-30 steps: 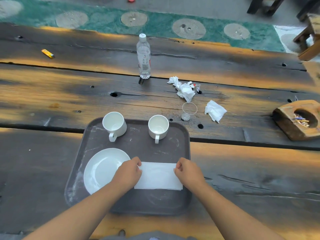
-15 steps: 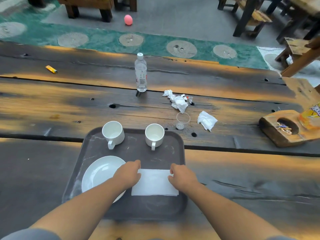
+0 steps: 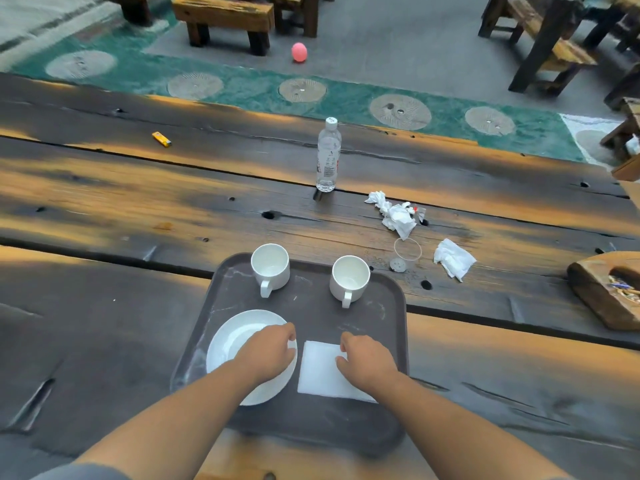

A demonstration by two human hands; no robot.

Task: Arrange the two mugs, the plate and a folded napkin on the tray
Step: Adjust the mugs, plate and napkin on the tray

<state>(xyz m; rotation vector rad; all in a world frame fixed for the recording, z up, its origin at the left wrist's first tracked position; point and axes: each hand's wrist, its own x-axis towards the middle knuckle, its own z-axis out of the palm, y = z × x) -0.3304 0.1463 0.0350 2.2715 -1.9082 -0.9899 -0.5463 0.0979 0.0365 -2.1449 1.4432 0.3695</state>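
Weathered planks form the table (image 3: 104, 209), where a dark tray (image 3: 313, 424) carries two white mugs (image 3: 270, 266) (image 3: 349, 278) at its far side. Nearer, the plate (image 3: 230, 344) lies under the left hand (image 3: 272, 351), fingers curled, holding nothing. Just beside it, the folded napkin (image 3: 320, 370) lies flat, its right part under the loosely curled right hand (image 3: 367, 358).

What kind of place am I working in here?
Probably a rustic cafe or teahouse seating area, possibly outdoors: a heavy plank table, rough wooden benches across the paved floor, and a carved wooden ashtray beside used tissues.
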